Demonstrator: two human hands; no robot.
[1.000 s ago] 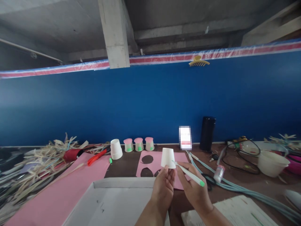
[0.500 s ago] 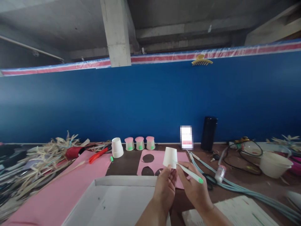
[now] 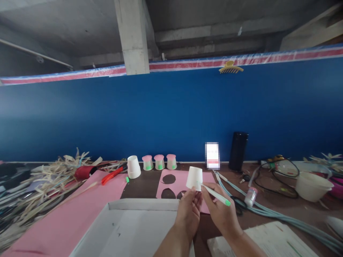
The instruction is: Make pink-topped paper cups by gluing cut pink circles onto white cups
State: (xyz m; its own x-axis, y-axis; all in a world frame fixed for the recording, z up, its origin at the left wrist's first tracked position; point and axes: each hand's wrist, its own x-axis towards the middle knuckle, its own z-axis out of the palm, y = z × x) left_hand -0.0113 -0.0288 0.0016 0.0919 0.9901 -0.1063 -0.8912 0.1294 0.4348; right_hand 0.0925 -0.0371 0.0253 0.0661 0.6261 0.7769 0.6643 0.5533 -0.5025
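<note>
My left hand [image 3: 188, 210] grips a white paper cup [image 3: 194, 176] near its lower edge, with the cup held upside down above the table. In my right hand [image 3: 222, 210] is a white marker [image 3: 217, 195] with a green end; its tip touches the cup's side or lies very near it. Behind the cup lies a pink sheet [image 3: 178, 176] with round holes cut out. Farther left stand a stack of white cups [image 3: 133, 167] and three small cups [image 3: 159, 163] with pink tops and green marks. A green cap [image 3: 127, 179] lies beside the stack.
An open white box [image 3: 139, 228] sits in front at left, over a large pink sheet [image 3: 77, 210]. Red-handled scissors [image 3: 112, 175] and straw-like strips [image 3: 59, 175] lie left. To the right are a black bottle [image 3: 238, 151], pale blue cables [image 3: 276, 214] and a white bowl [image 3: 313, 187].
Both hands, the cup and the marker stay nearly in place. The whole view has shifted very slightly.
</note>
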